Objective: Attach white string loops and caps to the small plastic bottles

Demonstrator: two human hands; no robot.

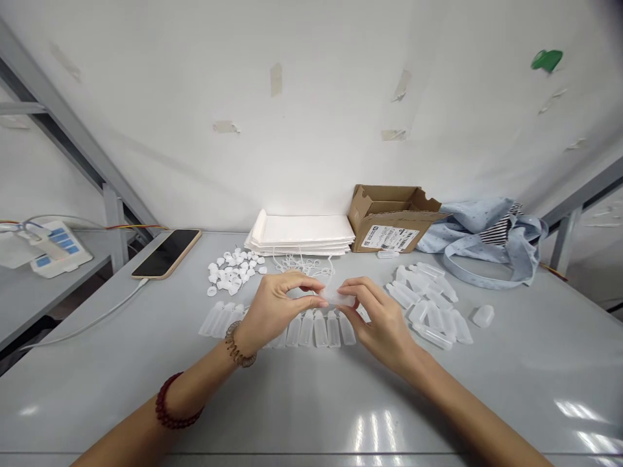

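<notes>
A small translucent plastic bottle [337, 298] is held sideways above the table between my two hands. My left hand [277, 305] pinches its left end between thumb and fingertips. On the other end, the thumb and fingers of my right hand [377, 311] are closed, partly covering it. Below the hands stretches a row of similar clear bottles [320, 329], some hidden behind my left hand. White thin loops [299, 264] lie just beyond my fingers. A heap of small white caps [232, 271] sits to the left, and a loose pile of bottles [433, 305] to the right.
A phone [167, 253] with a white cable lies on the left. At the back are stacked white padded envelopes [304, 230], an open cardboard box [394, 220] and a light blue cloth bag [487, 240]. One squat translucent piece [483, 316] lies at the right.
</notes>
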